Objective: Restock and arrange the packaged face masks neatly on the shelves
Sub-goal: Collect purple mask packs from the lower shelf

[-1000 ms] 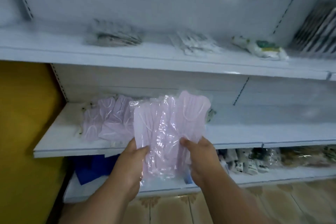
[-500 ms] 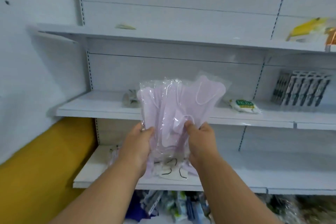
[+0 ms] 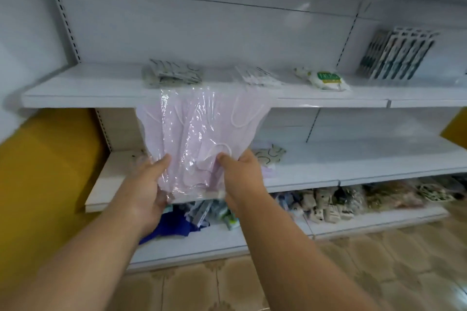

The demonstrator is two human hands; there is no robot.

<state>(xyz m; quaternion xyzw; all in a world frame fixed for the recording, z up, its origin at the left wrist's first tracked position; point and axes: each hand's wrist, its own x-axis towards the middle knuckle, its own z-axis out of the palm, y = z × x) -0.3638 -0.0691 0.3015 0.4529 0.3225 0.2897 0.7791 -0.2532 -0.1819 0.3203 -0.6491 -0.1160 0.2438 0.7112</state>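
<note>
Holding a fanned bundle of pink face masks (image 3: 202,134) in clear wrappers, the person has both hands up in front of the shelving. The left hand (image 3: 149,184) grips the bundle's lower left edge, thumb on the front face; the right hand (image 3: 240,174) pinches its lower right, fingers curled behind the plastic. The packs stand upright and splayed, their tops overlapping the front lip of the upper shelf (image 3: 83,93), but whether they touch it I cannot tell. That shelf already carries patterned mask packs (image 3: 171,74) and a white pouch (image 3: 326,79). This looks like the carrying-and-placing step. Next, the bundle probably needs squaring into an even stack, then laying flat on a bare stretch of shelf, perhaps the left end.
</note>
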